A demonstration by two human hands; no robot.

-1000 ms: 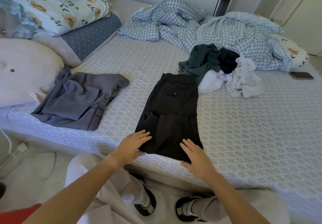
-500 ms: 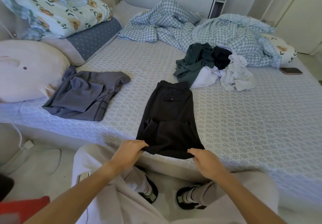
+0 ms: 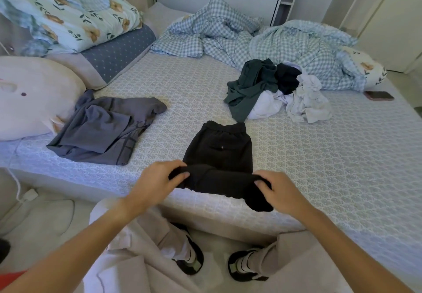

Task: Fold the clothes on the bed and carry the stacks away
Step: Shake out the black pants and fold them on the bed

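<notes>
Black shorts (image 3: 219,155) were laid at the near edge of the bed (image 3: 331,155), hem end lifted and gripped at its two corners by the left hand (image 3: 157,179) and right hand (image 3: 277,190), fingers curled round the cloth. Grey garment (image 3: 105,130) was spread to the left. Unfolded clothes pile (image 3: 276,89) was heaped beyond, phone (image 3: 380,95) further right.

black shorts (image 3: 219,151) near hem hidden under fold, white garment (image 3: 265,105) partly buried beneath green garment (image 3: 249,87)
</notes>
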